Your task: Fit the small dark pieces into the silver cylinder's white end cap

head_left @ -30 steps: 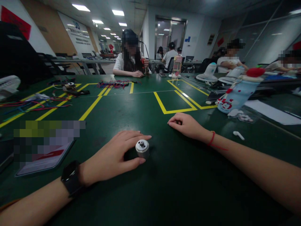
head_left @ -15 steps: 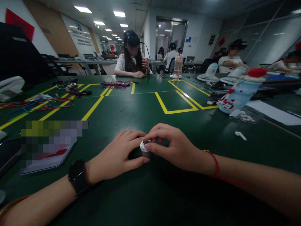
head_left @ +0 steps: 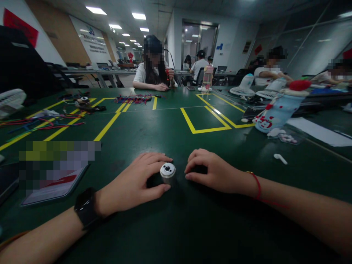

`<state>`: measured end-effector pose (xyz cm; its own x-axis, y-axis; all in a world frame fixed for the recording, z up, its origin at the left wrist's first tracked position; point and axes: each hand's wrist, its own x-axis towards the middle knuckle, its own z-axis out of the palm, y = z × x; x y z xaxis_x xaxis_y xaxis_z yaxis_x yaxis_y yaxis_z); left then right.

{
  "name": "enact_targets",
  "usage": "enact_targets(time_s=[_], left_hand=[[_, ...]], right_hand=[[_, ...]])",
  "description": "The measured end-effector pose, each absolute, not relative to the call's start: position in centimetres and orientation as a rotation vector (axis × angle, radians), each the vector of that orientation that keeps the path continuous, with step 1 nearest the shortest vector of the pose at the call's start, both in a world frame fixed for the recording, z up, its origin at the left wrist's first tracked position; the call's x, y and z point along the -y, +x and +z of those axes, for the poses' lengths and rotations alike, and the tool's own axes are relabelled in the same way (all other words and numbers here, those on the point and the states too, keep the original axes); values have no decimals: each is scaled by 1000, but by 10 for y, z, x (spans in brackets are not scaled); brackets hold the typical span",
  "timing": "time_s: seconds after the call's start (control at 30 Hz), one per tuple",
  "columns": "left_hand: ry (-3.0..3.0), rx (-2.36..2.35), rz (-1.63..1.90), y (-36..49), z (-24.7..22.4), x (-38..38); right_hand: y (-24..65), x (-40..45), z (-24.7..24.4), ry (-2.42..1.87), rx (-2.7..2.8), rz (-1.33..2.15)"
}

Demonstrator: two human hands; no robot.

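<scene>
A small metal cylinder [head_left: 167,173] with a white top stands upright on the green table. Its top shows a dark centre and small dark holes, much like a little motor. Flat on the tabletop, my left hand [head_left: 137,179] has thumb and index finger spread around the cylinder, one in front and one behind; whether they touch it I cannot tell. My right hand [head_left: 213,170] rests just to the right, apart from the cylinder, with fingers loosely bent, a gap between thumb and fingertips, and nothing held.
A phone [head_left: 55,187] lies at left, with wires [head_left: 41,119] beyond it. To the right are a white earbud [head_left: 280,158], a light-blue bottle [head_left: 280,110] and a paper sheet [head_left: 319,132]. Yellow tape [head_left: 211,130] marks the green table [head_left: 143,132]. Across it sits a person [head_left: 154,69].
My right hand has let go of the cylinder's top and drawn off to the right, so the top shows fully. My left hand stays around the cylinder, nearly unmoved.
</scene>
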<state>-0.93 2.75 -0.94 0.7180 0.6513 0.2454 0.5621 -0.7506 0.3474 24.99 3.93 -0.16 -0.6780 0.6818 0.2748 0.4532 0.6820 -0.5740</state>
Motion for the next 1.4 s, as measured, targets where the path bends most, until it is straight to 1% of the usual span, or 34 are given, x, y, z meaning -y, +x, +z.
enact_targets(time_s=[0.37,0.43,0.6,0.67,0.77,0.87,1.03,1.3,1.4], left_hand=[[2683,-980,524,-9,-11,-28],[2681,-977,537,-8,-10,-27],[2672,-971,526,-8,-9,-26],[2673,-971,523,-8,-9,-27],[2674,-972,518,-9,-9,-27],[2668,-976,507,-9,-8,-27],[2673,-966,520,-9,-9,-27],[2675,-969,506,-9,-9,-27],[2677,-966,508,-10,-9,-27]], right_hand=[[256,-41,-5,-911,2478,627],[257,-41,-5,-900,2433,690],[265,-56,-7,-1018,2102,1030],[272,-69,-9,-1078,1978,999],[281,-87,-13,-1165,1854,858],[286,-97,-15,-1204,1770,862],[285,-94,-17,-1185,1909,847],[284,-91,-14,-1197,1945,830],[283,-86,-12,-1201,2072,781]])
